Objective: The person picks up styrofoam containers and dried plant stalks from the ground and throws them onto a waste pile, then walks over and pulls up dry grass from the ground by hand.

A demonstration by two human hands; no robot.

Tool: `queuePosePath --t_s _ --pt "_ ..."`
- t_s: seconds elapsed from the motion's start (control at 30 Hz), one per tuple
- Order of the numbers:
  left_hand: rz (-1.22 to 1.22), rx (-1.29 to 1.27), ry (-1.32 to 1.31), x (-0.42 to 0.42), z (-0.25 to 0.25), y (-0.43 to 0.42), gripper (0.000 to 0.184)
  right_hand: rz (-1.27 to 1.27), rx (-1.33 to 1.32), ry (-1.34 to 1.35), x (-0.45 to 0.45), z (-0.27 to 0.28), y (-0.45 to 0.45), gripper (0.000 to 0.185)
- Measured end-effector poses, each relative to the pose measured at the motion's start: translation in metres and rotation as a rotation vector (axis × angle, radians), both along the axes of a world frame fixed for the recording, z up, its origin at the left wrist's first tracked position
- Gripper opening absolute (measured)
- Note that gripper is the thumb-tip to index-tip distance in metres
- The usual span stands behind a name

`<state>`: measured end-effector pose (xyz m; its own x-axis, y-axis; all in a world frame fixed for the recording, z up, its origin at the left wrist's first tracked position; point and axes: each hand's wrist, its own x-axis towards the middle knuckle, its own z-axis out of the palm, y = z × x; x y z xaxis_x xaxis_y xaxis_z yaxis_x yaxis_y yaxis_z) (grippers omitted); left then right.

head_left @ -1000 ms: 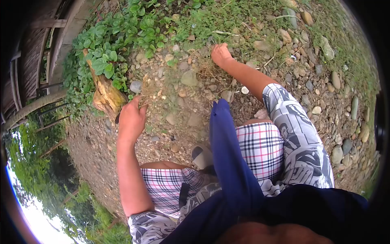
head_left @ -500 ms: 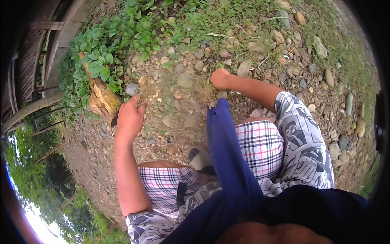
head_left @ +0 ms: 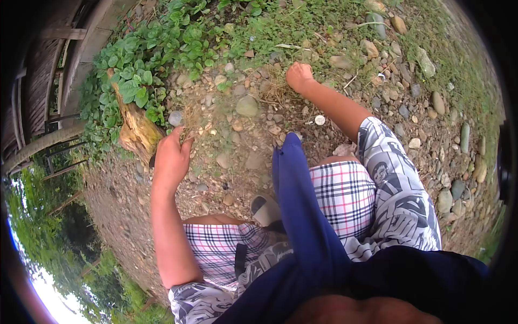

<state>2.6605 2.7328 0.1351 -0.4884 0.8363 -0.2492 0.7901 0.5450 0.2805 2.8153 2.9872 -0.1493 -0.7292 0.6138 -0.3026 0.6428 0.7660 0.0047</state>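
Note:
My left hand (head_left: 174,154) is closed, thumb against the fingers, low over the stony ground. A wispy bunch of dry grass (head_left: 194,120) sticks out from its fingertips. Farther out, my right hand (head_left: 299,77) is curled into a fist close to the soil, beside low green weeds. Tangled dry grass (head_left: 274,90) trails from its fingers toward the left; the grip itself is partly hidden. Between the two hands lies a round grey-green stone (head_left: 246,106).
A weathered piece of wood (head_left: 135,127) lies left, beside leafy green plants (head_left: 129,89). Pebbles and larger stones (head_left: 444,201) cover the ground at right. A round white object (head_left: 319,120) rests below my right forearm. Dark blue cloth (head_left: 302,183) hangs between my knees.
My right hand has moved up and slightly right, away from me, and the dry grass at its fingers has shifted with it. The round white object now shows. My left hand has barely moved.

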Motion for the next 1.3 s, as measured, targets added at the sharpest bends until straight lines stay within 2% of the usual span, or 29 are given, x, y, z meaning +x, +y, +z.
queuePosePath --t_s 0.1,0.17,0.27,0.37,0.43,0.53,0.63,0.77,0.87,0.97,1.07,1.2,1.3 --pt "0.019 -0.005 0.006 0.002 0.007 -0.002 0.031 0.383 -0.208 -0.175 0.010 0.046 -0.039 0.018" --pt "-0.001 0.016 0.061 0.000 0.004 -0.002 0.031 0.647 -0.286 -0.171 0.018 0.061 -0.069 0.018" --pt "-0.007 0.011 -0.009 0.005 0.006 0.008 0.031 0.658 -0.145 0.054 0.022 0.050 -0.075 0.021" --pt "-0.035 0.021 -0.055 0.007 0.003 0.014 0.030 0.357 0.027 0.133 0.002 0.013 -0.045 0.026" --pt "-0.065 0.061 0.005 0.007 -0.003 0.012 0.029 0.128 0.158 0.111 0.000 -0.002 -0.024 0.029" --pt "-0.053 0.051 0.007 0.008 0.001 0.014 0.027 0.045 0.309 0.144 0.003 -0.031 0.000 0.029" --pt "-0.029 0.021 -0.025 0.012 0.004 0.016 0.027 0.011 0.151 0.033 -0.003 -0.019 0.011 0.028" --pt "-0.044 0.037 -0.012 0.008 -0.002 0.014 0.028 -0.081 0.110 0.024 -0.009 -0.012 0.022 0.021" --pt "0.000 -0.026 -0.042 0.016 0.006 0.021 0.029 -0.198 -0.225 -0.025 -0.012 -0.015 0.040 0.019" --pt "-0.027 -0.004 0.024 0.017 0.003 0.019 0.030 0.029 -0.217 0.056 -0.002 -0.018 0.053 0.019" --pt "-0.026 -0.022 -0.022 0.014 0.002 0.019 0.030 0.086 -0.203 0.004 0.008 -0.009 0.044 0.020" --pt "-0.087 0.030 0.025 0.007 -0.006 0.015 0.031 0.068 -0.196 0.128 0.024 0.001 0.021 0.018" --pt "-0.103 0.035 0.009 0.008 -0.008 0.020 0.031 0.323 -0.263 0.047 0.037 0.022 -0.033 0.017"
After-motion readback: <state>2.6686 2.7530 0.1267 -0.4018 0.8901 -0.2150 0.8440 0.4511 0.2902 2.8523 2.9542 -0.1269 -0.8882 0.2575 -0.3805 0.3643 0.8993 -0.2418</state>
